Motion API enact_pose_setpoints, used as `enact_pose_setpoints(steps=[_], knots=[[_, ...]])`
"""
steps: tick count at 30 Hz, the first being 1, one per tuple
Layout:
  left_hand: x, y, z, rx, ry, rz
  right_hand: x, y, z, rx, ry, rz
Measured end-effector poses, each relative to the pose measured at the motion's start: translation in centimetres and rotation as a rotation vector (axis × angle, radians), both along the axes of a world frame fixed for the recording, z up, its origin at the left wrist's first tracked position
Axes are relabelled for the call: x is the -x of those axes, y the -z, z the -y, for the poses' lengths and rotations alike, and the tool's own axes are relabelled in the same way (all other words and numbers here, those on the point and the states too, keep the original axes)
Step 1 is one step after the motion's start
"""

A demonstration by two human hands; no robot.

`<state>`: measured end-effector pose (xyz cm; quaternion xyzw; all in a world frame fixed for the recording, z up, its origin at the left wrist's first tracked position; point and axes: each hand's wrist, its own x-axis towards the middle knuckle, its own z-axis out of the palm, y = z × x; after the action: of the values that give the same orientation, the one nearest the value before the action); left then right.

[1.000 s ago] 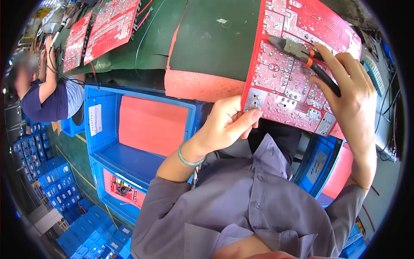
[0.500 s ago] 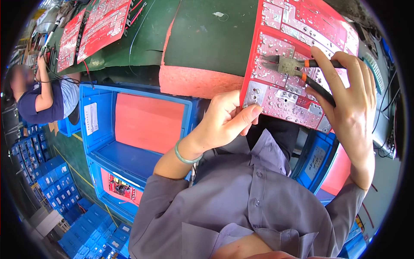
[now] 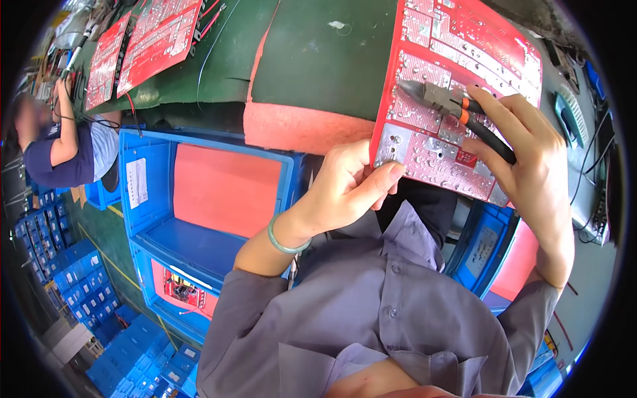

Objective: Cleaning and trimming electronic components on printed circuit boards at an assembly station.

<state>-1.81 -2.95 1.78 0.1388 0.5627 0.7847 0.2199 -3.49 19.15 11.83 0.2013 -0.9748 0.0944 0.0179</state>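
Board [image 3: 458, 61] — glossy red, dotted silver — is pinched by left fingers [image 3: 379, 184], right fingers [image 3: 499, 111] holding black-handled pliers [image 3: 438, 98].

From afar I see a green floor [image 3: 99, 227] with yellow lines [image 3: 109, 257] at left, stacked blue bins [image 3: 73, 275] at lower left, and a green tabletop [image 3: 318, 60] at upper middle

Pretty clearly an electronics workshop you're in: red circuit board [image 3: 458, 56] in your left hand [image 3: 352, 189], more red boards [image 3: 159, 50] on the green bench [image 3: 318, 60] beyond it, stacked blue bins [image 3: 79, 268] and a co-worker [image 3: 60, 156] way off to its left.
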Motion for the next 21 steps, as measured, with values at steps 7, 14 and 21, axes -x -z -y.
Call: enact_pose_setpoints(steps=[7,14,21], knots=[[-0.3,0.2,0.2,-0.01,0.019,-0.03,2.0,-0.4,-1.5,-0.199,0.045,-0.38],[-0.3,0.2,0.2,0.0,0.04,0.018,3.1,-0.3,-1.7,-0.245,0.061,-0.49],[-0.5,0.5,0.2,0.002,0.014,-0.018,3.4,0.0,-1.1,-0.137,0.173,-0.289]])
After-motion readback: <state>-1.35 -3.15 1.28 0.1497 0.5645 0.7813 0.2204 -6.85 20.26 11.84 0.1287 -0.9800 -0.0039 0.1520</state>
